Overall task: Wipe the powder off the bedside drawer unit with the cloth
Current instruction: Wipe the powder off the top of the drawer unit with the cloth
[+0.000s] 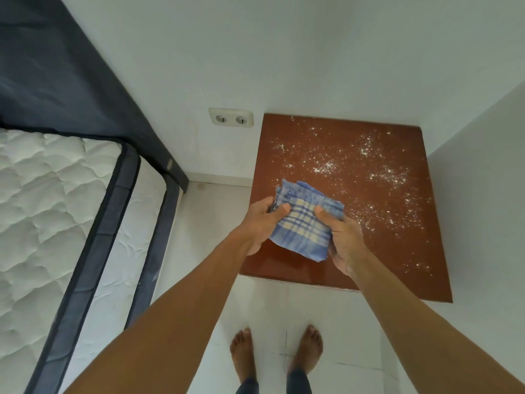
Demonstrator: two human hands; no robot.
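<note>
White walls meet in a corner, and the unit (397, 265) sits pushed into it, its brown top seen from above. Powder (326, 167) lies scattered over that top in white specks, thickest across the middle and toward the unit's right side, with a few specks near its back edge.

I hold the cloth (301, 226), blue with cream checks and folded into a thick pad, over the unit's near left part; I cannot tell whether it touches the top. My left hand (261, 220) grips the cloth's left edge, thumb pressed on the upper face and fingers curled beneath. My right hand (343, 240) grips the right edge the same way.

A double socket (230, 118) is on the wall just left of the unit's back left corner. A white quilted mattress (42, 209) lies well to the left of the unit. My bare feet (243, 354) stand on the white floor in front of the unit.
</note>
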